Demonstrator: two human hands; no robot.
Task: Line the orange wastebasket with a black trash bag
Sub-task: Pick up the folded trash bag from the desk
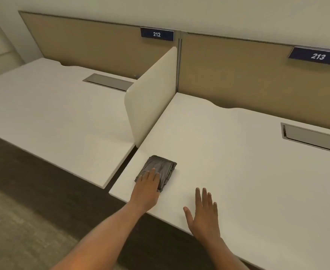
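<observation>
Two white desks are seen side by side, parted by a cream divider panel [152, 94]. The right desk [238, 162] carries a folded black trash bag [160, 166] near its front left corner. The bag is pressed flat under the left hand [147, 189], fingers extended, not gripped. The right hand [204, 215] is held spread and empty just above the desk edge.

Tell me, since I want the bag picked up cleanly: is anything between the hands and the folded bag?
Nothing visible. The left hand already lies flat on the folded black bag near the desk corner. The right hand is spread open beside it, over bare desk.
</observation>
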